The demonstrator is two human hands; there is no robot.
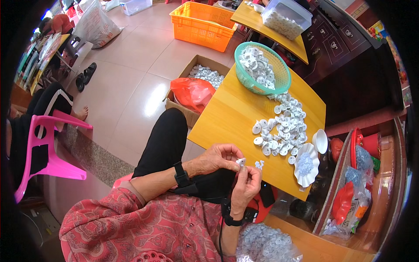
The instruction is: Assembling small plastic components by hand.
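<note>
Above my lap, by the near edge of the yellow table, my left hand pinches a small white plastic part between thumb and fingertips. The fingertips of my right hand close on the same part from the other side. Just beyond them lies a little cluster of pale bits. Loose round white plastic parts spread over the table. Next to them, a white scalloped dish holds tiny pale-blue pieces. A green basket full of white parts stands at the far end.
A cardboard box with white parts and a red bag sits left of the table. Further off are an orange crate and a clear bin. A bag of clear pieces lies near my right forearm. A pink chair with a seated person is left.
</note>
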